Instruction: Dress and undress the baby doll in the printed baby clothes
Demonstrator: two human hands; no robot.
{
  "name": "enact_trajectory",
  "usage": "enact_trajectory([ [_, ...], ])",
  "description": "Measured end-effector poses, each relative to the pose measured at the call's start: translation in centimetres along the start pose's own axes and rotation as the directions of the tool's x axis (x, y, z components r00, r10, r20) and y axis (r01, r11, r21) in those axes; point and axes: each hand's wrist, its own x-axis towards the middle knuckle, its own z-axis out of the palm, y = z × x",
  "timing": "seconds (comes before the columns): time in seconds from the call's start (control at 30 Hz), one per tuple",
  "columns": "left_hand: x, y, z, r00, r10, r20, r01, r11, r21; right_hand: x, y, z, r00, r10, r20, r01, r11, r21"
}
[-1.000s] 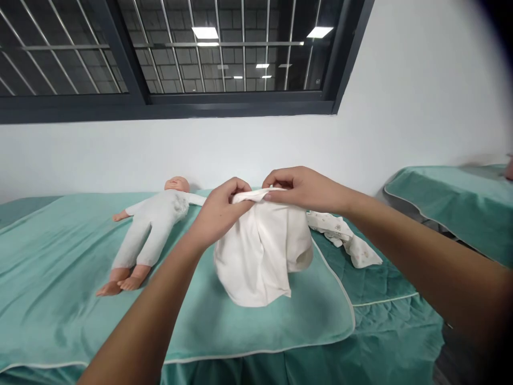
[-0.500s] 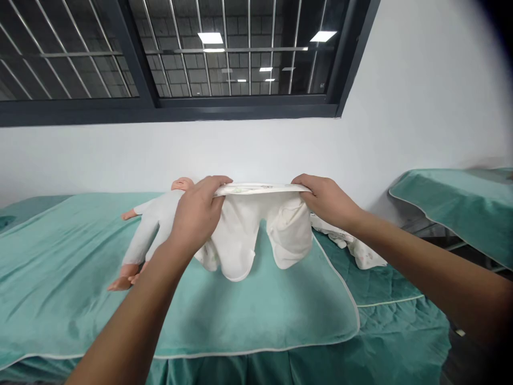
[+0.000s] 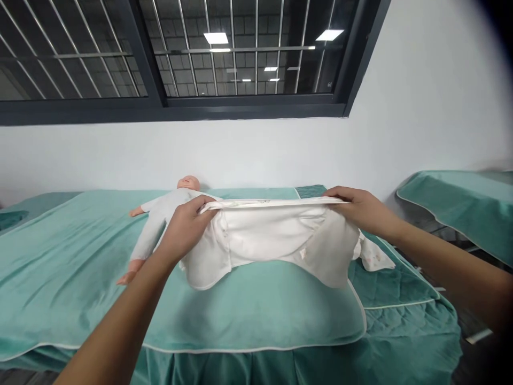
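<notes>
A white baby garment (image 3: 276, 235) hangs in the air over the bed, its upper edge pulled straight between my hands. My left hand (image 3: 188, 224) pinches one end of that edge, thumb below and fingers on top. At the other end my right hand (image 3: 356, 208) grips the edge the same way. The cloth droops lower at both sides, with an arched gap in the middle. Whether it is a top or trousers I cannot make out. Behind my left hand lies a baby doll (image 3: 160, 219) in pale clothes, on its back and partly hidden by my arm.
A green cover with pale piping (image 3: 256, 321) spreads over the bed. Another white printed garment (image 3: 374, 254) lies on the quilted part at right. A second green-covered surface (image 3: 460, 198) stands farther right. Behind are a white wall (image 3: 248, 152) and a barred window (image 3: 248, 59).
My hands have moved apart, the right one farther right, and the garment is stretched wider. Its two hanging parts have spread outward. The view has shifted slightly.
</notes>
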Motion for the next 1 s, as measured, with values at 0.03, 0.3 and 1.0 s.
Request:
enact_trajectory([
  [0.03, 0.0, -0.1, -0.3, 0.999, -0.041, 0.023, 0.041, 0.999, -0.018, -0.1, 0.3, -0.3, 0.999, 0.016, 0.048, -0.018, 0.999, 0.031],
  [0.3, 2.7, -4.4, -1.8, 0.845, -0.394, 0.361, 0.49, 0.842, -0.225, 2.4, 1.6, -0.7, 0.903, 0.058, 0.425, -0.059, 0.998, -0.01],
  [1.0, 5.3, -14.9, 10.8, 0.976, -0.187, -0.112, 0.19, 0.982, 0.016, 7.8, 8.4, 18.0, 0.976, 0.198, -0.089, -0.216, 0.858, -0.465],
])
